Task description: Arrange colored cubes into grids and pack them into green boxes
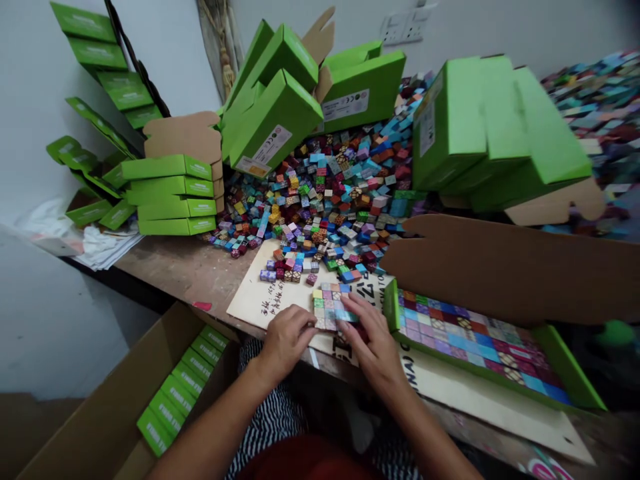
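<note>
A flat patch of small patterned cubes (327, 303), set in rows, lies on a cream board (250, 293) at the table's front edge. My left hand (287, 337) is closed with curled fingers against the left lower edge of the patch; its fingertips are partly hidden. From the right, my right hand (370, 337) bends its fingers over the patch's right side, pressing on it. To the right, an open green box (480, 373) holds rows of similar cubes, with its brown lid (520, 267) raised behind. A few loose cubes (285, 275) lie just beyond the patch.
A large heap of loose cubes (345, 180) spreads across the back. Green boxes stand on it at the centre (280, 113) and right (470, 127). Flat green boxes (170, 207) are stacked at left. Below, a carton (95, 407) contains several green boxes (175, 393).
</note>
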The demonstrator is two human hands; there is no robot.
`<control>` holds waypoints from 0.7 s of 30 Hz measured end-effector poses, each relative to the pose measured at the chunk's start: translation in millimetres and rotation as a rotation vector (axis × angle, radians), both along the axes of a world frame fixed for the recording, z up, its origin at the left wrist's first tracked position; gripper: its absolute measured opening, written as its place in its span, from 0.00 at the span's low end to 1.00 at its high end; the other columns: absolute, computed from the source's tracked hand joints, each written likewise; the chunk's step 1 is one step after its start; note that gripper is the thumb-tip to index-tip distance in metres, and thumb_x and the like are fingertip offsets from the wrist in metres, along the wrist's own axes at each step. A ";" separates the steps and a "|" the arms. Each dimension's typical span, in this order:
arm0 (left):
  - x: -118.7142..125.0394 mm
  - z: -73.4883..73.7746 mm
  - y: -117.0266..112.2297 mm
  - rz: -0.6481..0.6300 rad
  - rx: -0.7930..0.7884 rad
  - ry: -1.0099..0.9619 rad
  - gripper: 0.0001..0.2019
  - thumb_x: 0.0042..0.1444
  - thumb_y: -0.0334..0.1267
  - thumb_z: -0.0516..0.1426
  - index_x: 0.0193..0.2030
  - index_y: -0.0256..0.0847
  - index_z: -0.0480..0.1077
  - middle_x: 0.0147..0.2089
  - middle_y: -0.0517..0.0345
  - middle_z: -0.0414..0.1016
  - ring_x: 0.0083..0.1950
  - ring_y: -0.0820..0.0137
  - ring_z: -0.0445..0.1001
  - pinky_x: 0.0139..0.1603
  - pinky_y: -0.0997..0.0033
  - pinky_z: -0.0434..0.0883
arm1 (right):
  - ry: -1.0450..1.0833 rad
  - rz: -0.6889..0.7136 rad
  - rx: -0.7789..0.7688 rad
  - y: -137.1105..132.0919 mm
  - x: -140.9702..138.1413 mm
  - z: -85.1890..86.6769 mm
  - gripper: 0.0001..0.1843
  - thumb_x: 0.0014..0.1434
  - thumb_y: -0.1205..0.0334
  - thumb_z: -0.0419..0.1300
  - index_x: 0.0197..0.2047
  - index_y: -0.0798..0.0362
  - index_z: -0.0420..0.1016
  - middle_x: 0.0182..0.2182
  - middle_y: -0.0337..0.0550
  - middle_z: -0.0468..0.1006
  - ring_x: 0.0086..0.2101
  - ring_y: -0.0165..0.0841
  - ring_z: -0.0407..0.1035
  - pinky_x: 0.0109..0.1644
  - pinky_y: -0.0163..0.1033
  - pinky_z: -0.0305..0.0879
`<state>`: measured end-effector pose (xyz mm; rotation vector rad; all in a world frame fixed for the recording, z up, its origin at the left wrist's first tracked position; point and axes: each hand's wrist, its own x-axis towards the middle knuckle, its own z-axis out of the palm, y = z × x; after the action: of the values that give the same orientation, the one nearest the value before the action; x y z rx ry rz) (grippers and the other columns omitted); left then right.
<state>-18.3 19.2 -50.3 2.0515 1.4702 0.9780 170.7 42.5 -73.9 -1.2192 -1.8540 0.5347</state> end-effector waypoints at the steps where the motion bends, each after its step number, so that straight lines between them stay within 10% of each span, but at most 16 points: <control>1: 2.4 -0.7 0.1 0.013 0.006 0.031 0.02 0.59 0.32 0.56 0.39 0.40 0.70 0.36 0.56 0.71 0.40 0.66 0.70 0.41 0.69 0.66 | 0.011 0.002 -0.039 -0.1 1.3 0.1 0.22 0.63 0.52 0.52 0.59 0.43 0.67 0.58 0.45 0.67 0.59 0.42 0.58 0.61 0.56 0.56; 7: -2.9 2.1 6.9 0.004 0.022 -0.034 0.04 0.59 0.34 0.58 0.41 0.41 0.70 0.38 0.57 0.71 0.39 0.68 0.71 0.41 0.71 0.67 | -0.095 0.024 0.050 8.3 4.6 -0.5 0.21 0.63 0.51 0.52 0.57 0.42 0.69 0.60 0.47 0.65 0.59 0.44 0.58 0.60 0.57 0.58; 14: -29.1 20.7 72.4 0.326 0.186 0.227 0.12 0.58 0.32 0.59 0.49 0.42 0.71 0.50 0.52 0.70 0.52 0.62 0.67 0.55 0.63 0.64 | -0.517 0.132 0.134 30.8 -21.5 15.4 0.16 0.60 0.49 0.56 0.50 0.37 0.76 0.61 0.45 0.65 0.60 0.54 0.54 0.57 0.68 0.52; 21: -33.9 16.7 103.6 0.384 0.094 0.386 0.05 0.60 0.36 0.58 0.41 0.44 0.75 0.42 0.56 0.74 0.47 0.63 0.69 0.51 0.62 0.63 | -0.655 0.139 0.048 20.2 -26.2 19.1 0.16 0.63 0.52 0.54 0.53 0.38 0.73 0.63 0.43 0.62 0.62 0.49 0.51 0.57 0.57 0.59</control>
<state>-52.2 122.9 -33.6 2.1566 2.1140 0.8266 144.5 62.7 -54.8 -1.3388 -2.4936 0.1611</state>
